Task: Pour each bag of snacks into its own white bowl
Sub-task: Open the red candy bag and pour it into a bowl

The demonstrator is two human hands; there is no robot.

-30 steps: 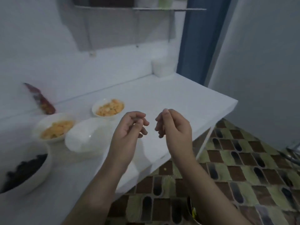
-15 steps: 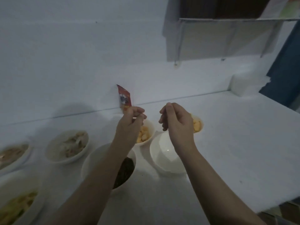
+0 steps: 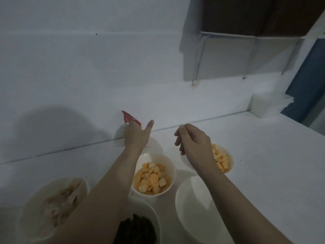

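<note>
Only red snack bag (image 3: pixel 131 119) corner visible, leaning at wall, 12 o'clock of cracker bowl (image 3: pixel 153 175); rest hidden behind left hand (image 3: pixel 136 136), thumb out, grip unclear. Right hand (image 3: pixel 194 143) loosely curled, holding nothing. Empty white bowl (image 3: pixel 195 212) at 4 o'clock, cut off.

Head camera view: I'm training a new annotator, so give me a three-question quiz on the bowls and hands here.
1. True or false: the left hand is at the red snack bag.
2. Which bowl is empty? A) the bowl nearest the right forearm B) the middle bowl of orange pieces
3. Fill in: the right hand holds ____.

Key: 1 true; 2 A; 3 nothing.
</note>
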